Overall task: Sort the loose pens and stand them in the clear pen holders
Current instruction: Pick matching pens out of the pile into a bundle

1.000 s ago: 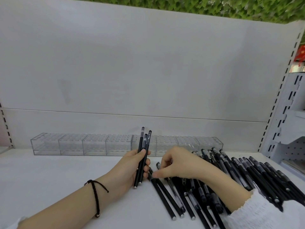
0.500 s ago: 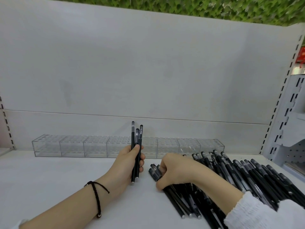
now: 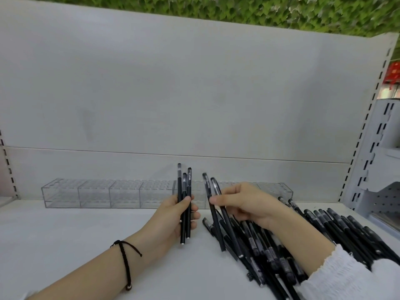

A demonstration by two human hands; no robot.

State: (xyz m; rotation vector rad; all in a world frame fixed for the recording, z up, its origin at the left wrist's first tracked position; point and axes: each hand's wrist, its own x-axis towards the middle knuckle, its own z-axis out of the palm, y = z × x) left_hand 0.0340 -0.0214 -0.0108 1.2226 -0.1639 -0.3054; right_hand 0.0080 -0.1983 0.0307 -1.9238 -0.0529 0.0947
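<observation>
My right hand (image 3: 244,204) has come up off the heap. Half a second ago it was knuckles-down among the pens; now thumb and fingers pinch two pens (image 3: 207,186), their far ends raised and tilted away from me, while their near ends dip back towards the heap. So the pick worked, and I read this as the handover step.

Just to the left of that hand, my left hand (image 3: 173,215) still grips its bundle of three pens (image 3: 184,185) upright, the same as before. The pair and the bundle are near each other but apart.

Below and to the right of the right hand, the heap of loose pens (image 3: 324,230) sprawls out to my white sleeve (image 3: 337,278), still large. Beyond both hands, along the back panel, runs the row of clear holders (image 3: 97,193). I see no pen standing in the part that shows, though the hands hide the middle stretch. My judgement is that the job is barely begun, and that the bundle grows to five before anything gets slotted.
</observation>
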